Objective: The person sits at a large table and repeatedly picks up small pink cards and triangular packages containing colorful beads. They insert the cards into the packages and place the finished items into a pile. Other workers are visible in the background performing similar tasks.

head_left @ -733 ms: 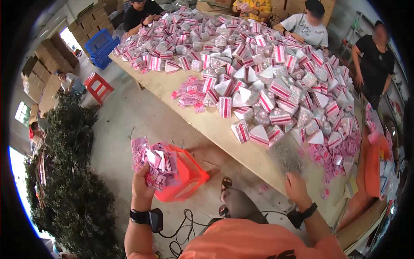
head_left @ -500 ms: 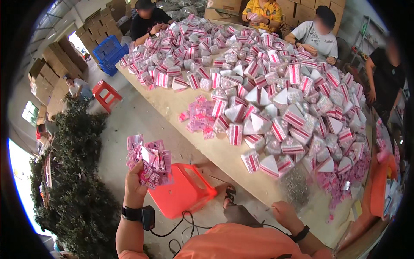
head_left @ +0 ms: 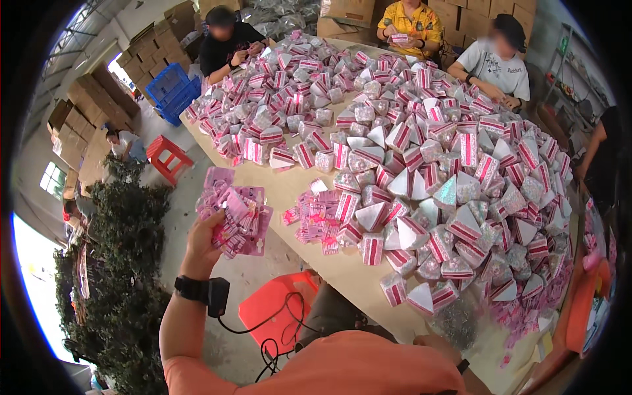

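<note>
My left hand (head_left: 204, 240) grips a thick bunch of pink printed cards (head_left: 238, 217), held up left of the table's near edge. My right hand (head_left: 440, 343) is low by the table edge, partly behind my orange shirt, and its fingers do not show clearly. Close to it lies a clear plastic bag (head_left: 454, 322) of small shiny pieces. A loose pile of pink cards (head_left: 316, 220) rests on the table (head_left: 289, 247). Behind it spreads a big heap of clear-wrapped, cake-slice-shaped pieces (head_left: 395, 171) in white and pink. More pink cards (head_left: 520, 319) lie at the heap's right end.
A red plastic stool (head_left: 276, 299) stands beside my legs, with a black cable (head_left: 289, 329) near it. Another red stool (head_left: 169, 158) and blue crates (head_left: 172, 92) are farther left. Dark green artificial foliage (head_left: 125, 276) fills the left. Several people sit or stand around the table.
I have moved closer to the table, and my left hand has brought the bunch of cards nearer the card pile. My right hand has drawn back toward my body.
</note>
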`<state>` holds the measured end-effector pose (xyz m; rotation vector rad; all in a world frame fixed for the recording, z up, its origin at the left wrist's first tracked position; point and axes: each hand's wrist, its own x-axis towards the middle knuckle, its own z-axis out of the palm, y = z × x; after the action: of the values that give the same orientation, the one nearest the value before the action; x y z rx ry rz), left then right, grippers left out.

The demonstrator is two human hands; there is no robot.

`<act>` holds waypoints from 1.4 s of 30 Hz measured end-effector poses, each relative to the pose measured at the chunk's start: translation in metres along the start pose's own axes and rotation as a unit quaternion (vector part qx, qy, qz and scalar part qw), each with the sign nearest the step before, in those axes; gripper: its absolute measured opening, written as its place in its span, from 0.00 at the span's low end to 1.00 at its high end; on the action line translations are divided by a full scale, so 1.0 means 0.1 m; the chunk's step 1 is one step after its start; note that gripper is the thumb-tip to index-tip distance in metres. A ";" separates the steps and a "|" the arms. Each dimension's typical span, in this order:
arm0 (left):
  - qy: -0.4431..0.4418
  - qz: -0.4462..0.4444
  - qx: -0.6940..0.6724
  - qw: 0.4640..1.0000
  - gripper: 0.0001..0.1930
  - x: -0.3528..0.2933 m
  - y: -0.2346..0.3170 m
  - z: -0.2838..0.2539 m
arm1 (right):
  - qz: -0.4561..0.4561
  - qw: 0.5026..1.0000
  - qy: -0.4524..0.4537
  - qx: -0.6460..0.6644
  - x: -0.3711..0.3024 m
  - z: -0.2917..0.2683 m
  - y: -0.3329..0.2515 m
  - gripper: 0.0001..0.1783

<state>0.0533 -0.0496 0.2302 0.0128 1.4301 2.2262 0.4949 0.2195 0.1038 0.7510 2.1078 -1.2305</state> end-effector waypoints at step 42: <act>-0.237 0.354 0.771 0.474 0.20 3.03 -1.02 -0.18 | 0.471 0.836 0.264 -0.096 0.95 0.84 0.00 0.16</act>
<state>-0.1782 0.0913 0.0589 1.8508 2.6566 0.2204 0.4477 0.1618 0.0012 1.8835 1.7408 -0.2661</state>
